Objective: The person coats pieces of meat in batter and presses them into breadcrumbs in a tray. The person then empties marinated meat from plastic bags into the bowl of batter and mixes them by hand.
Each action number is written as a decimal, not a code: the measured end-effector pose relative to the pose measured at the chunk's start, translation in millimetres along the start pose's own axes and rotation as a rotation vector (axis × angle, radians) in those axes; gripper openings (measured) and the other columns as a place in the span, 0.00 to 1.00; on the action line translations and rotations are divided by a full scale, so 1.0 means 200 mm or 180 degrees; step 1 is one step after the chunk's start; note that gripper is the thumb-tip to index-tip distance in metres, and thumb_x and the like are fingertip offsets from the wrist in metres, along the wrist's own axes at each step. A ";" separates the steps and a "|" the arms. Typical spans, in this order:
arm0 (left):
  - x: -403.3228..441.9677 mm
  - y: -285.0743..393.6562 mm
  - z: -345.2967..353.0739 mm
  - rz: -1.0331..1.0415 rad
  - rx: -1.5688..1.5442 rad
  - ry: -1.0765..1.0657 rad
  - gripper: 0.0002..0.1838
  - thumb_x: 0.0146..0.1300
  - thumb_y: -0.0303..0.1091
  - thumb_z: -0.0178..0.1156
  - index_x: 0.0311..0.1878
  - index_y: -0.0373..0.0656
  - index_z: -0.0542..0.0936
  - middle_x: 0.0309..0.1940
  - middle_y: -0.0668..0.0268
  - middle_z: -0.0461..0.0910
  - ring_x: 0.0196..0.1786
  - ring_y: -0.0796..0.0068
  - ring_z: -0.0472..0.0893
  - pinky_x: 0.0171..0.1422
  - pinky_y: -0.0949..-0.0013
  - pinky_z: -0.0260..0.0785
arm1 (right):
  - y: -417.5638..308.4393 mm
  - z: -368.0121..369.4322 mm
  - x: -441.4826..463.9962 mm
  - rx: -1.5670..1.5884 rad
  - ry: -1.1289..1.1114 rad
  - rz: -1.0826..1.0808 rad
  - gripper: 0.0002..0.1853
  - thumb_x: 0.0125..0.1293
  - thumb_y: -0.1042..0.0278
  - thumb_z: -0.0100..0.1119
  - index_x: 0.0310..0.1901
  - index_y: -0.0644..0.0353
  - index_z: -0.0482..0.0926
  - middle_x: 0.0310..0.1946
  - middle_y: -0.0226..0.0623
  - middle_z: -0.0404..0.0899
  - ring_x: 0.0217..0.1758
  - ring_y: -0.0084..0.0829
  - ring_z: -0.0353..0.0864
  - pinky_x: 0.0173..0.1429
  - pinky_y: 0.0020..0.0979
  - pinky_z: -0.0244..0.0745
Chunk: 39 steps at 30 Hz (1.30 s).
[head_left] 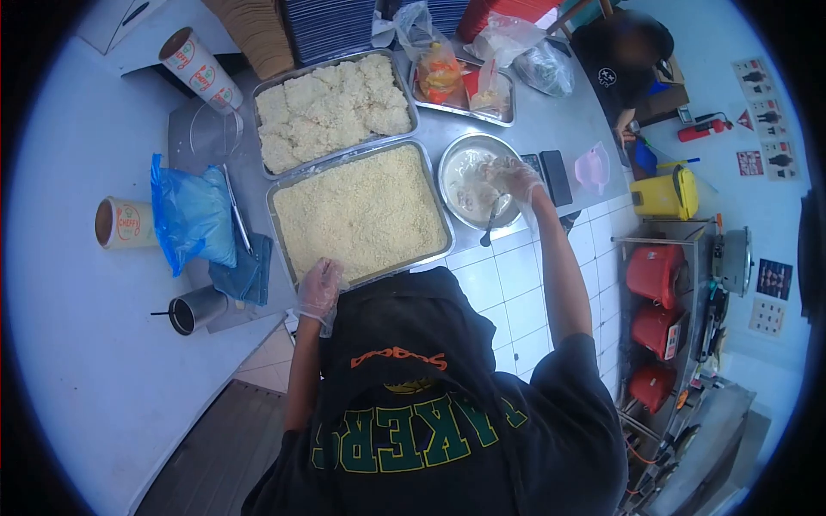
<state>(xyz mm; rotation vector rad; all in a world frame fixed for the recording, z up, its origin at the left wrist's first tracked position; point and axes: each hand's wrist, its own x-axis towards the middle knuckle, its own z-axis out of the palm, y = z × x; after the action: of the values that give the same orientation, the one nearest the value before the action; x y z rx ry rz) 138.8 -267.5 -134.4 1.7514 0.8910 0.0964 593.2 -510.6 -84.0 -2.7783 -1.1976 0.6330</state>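
My left hand [319,291], in a clear plastic glove, is at the near left corner of a metal tray [365,280] filled with pale crumbly breading [361,211]. Its fingers are drawn together; whether anything is between them is hidden. My right hand [519,181], also gloved, reaches over the right rim of a steel bowl [446,196] of white batter. Those fingers are closed at the batter, around something I cannot make out. Pinkish-white pieces [470,196] show in the batter. A dark-handled utensil [489,232] leans on the bowl's near rim.
Behind stands a second tray [411,96] of breaded pieces [335,112]. A smaller tray [512,110] holds bagged ingredients. Left are a blue bag [196,215], tongs [237,211] and cup stacks [202,70]. A dark scale-like device [556,178] sits right; another person [615,77] stands beyond.
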 end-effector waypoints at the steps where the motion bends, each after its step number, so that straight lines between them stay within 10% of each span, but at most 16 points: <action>1: 0.00 0.02 0.01 0.0024 0.0004 -0.0023 0.17 0.69 0.44 0.55 0.33 0.38 0.72 0.22 0.66 0.67 0.28 0.78 0.66 0.34 0.70 0.64 | 0.04 0.07 -0.02 0.1728 0.0269 0.0195 0.17 0.65 0.65 0.57 0.53 0.63 0.78 0.44 0.42 0.83 0.44 0.31 0.82 0.49 0.31 0.77; 4: -0.01 0.10 0.01 0.0219 -0.0116 0.0025 0.16 0.69 0.43 0.56 0.34 0.38 0.73 0.22 0.66 0.68 0.28 0.78 0.67 0.35 0.70 0.64 | 0.10 0.16 -0.03 0.3839 0.0591 0.0666 0.14 0.62 0.64 0.62 0.48 0.59 0.81 0.38 0.38 0.83 0.40 0.27 0.82 0.42 0.29 0.78; 6: -0.02 0.18 0.02 0.0257 0.0476 -0.0098 0.14 0.69 0.43 0.55 0.38 0.39 0.76 0.25 0.56 0.76 0.30 0.63 0.78 0.38 0.63 0.69 | 0.05 0.13 -0.09 0.0049 0.0439 -0.0191 0.12 0.60 0.70 0.67 0.46 0.60 0.81 0.40 0.34 0.83 0.42 0.25 0.82 0.44 0.28 0.78; 7: -0.04 0.23 0.02 0.0279 0.0290 -0.0177 0.15 0.68 0.43 0.55 0.40 0.39 0.77 0.27 0.53 0.77 0.32 0.58 0.80 0.39 0.62 0.70 | -0.05 0.08 -0.16 0.0029 0.0473 -0.0173 0.12 0.60 0.70 0.67 0.46 0.60 0.81 0.40 0.34 0.83 0.42 0.25 0.82 0.44 0.28 0.78; 9: -0.01 0.19 0.05 0.0351 0.0308 -0.0184 0.15 0.68 0.43 0.55 0.40 0.39 0.77 0.27 0.52 0.78 0.32 0.56 0.80 0.40 0.61 0.70 | -0.25 0.03 -0.28 0.4274 0.1204 -0.0914 0.16 0.54 0.75 0.71 0.46 0.63 0.80 0.43 0.34 0.83 0.45 0.26 0.82 0.49 0.27 0.79; 13: 0.00 0.17 0.04 0.0369 0.0517 -0.0195 0.15 0.68 0.43 0.55 0.40 0.39 0.77 0.29 0.50 0.79 0.35 0.52 0.81 0.41 0.58 0.71 | -0.35 0.05 -0.28 0.2918 0.2046 -0.1360 0.21 0.53 0.80 0.71 0.50 0.66 0.77 0.47 0.36 0.82 0.49 0.26 0.81 0.53 0.28 0.80; 16: 0.00 0.18 0.01 0.0279 0.0494 -0.0226 0.16 0.68 0.44 0.55 0.39 0.38 0.77 0.31 0.49 0.80 0.37 0.50 0.82 0.41 0.57 0.72 | -0.40 0.04 -0.29 0.3581 0.2043 -0.0814 0.19 0.62 0.75 0.63 0.55 0.63 0.74 0.47 0.35 0.81 0.49 0.29 0.81 0.51 0.28 0.80; 18: 0.02 0.12 0.02 0.0230 0.0437 -0.0235 0.16 0.68 0.44 0.55 0.39 0.38 0.77 0.31 0.49 0.80 0.37 0.50 0.82 0.41 0.58 0.71 | -0.27 0.14 -0.16 0.6032 0.1220 -0.0118 0.17 0.66 0.66 0.60 0.55 0.60 0.74 0.45 0.35 0.81 0.45 0.29 0.82 0.45 0.29 0.81; 20: 0.03 0.09 0.02 0.0176 0.0384 -0.0217 0.16 0.68 0.45 0.54 0.39 0.39 0.77 0.31 0.49 0.80 0.37 0.50 0.82 0.41 0.58 0.71 | -0.18 0.22 -0.09 0.6047 0.0798 0.1424 0.25 0.65 0.63 0.61 0.63 0.56 0.70 0.54 0.35 0.76 0.54 0.32 0.76 0.53 0.37 0.76; 26: 0.00 0.10 0.01 0.0144 0.0636 -0.0120 0.15 0.68 0.44 0.54 0.39 0.40 0.77 0.30 0.49 0.80 0.37 0.49 0.82 0.41 0.56 0.71 | -0.11 0.30 -0.04 0.5517 0.0949 0.1211 0.18 0.66 0.68 0.58 0.57 0.56 0.74 0.44 0.34 0.80 0.42 0.29 0.81 0.39 0.32 0.80; 28: 0.01 0.05 0.03 0.0250 0.0346 -0.0118 0.15 0.69 0.44 0.55 0.36 0.39 0.76 0.23 0.69 0.69 0.29 0.80 0.69 0.35 0.69 0.65 | -0.13 0.29 -0.06 0.5376 0.1037 0.1230 0.18 0.65 0.71 0.57 0.56 0.58 0.74 0.42 0.35 0.80 0.41 0.30 0.81 0.38 0.33 0.81; 29: 0.01 0.02 0.03 0.0243 0.0341 -0.0117 0.15 0.69 0.44 0.55 0.36 0.39 0.76 0.23 0.69 0.69 0.29 0.80 0.69 0.35 0.69 0.65 | -0.13 0.27 -0.08 0.5078 0.0973 0.1132 0.18 0.65 0.71 0.57 0.57 0.59 0.73 0.42 0.35 0.80 0.41 0.29 0.81 0.39 0.32 0.81; 31: 0.00 0.05 0.02 0.0028 0.0563 -0.0230 0.15 0.68 0.44 0.54 0.41 0.41 0.77 0.31 0.50 0.80 0.38 0.48 0.82 0.42 0.56 0.71 | -0.14 0.25 -0.09 0.4776 0.0914 0.1035 0.18 0.65 0.71 0.56 0.57 0.60 0.73 0.42 0.35 0.80 0.42 0.28 0.81 0.41 0.32 0.80; 35: 0.01 0.03 0.02 0.0088 0.0608 -0.0238 0.15 0.68 0.44 0.54 0.41 0.41 0.77 0.31 0.50 0.80 0.37 0.48 0.81 0.41 0.56 0.71 | -0.18 0.19 -0.13 0.3676 0.1048 0.0887 0.16 0.65 0.70 0.55 0.54 0.63 0.76 0.41 0.36 0.80 0.39 0.26 0.79 0.41 0.29 0.77; 37: 0.02 0.02 0.02 0.0265 0.0439 -0.0126 0.14 0.69 0.42 0.56 0.37 0.39 0.75 0.24 0.68 0.71 0.30 0.79 0.70 0.36 0.69 0.66 | -0.14 0.20 -0.12 0.3009 0.1240 0.0643 0.16 0.63 0.68 0.57 0.52 0.63 0.78 0.39 0.34 0.81 0.38 0.24 0.79 0.39 0.28 0.75; 39: 0.05 -0.02 0.02 0.0164 0.0427 -0.0196 0.14 0.69 0.42 0.56 0.38 0.39 0.76 0.25 0.65 0.72 0.30 0.77 0.71 0.37 0.68 0.67 | -0.12 0.19 -0.12 0.3131 0.1200 0.0627 0.16 0.63 0.68 0.59 0.52 0.61 0.78 0.38 0.33 0.81 0.37 0.23 0.79 0.37 0.27 0.74</action>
<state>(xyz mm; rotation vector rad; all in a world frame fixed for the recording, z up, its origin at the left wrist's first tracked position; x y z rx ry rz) 145.7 -264.7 -143.6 1.8923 0.8235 0.0165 547.6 -513.8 -104.9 -2.0226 -0.3594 0.4815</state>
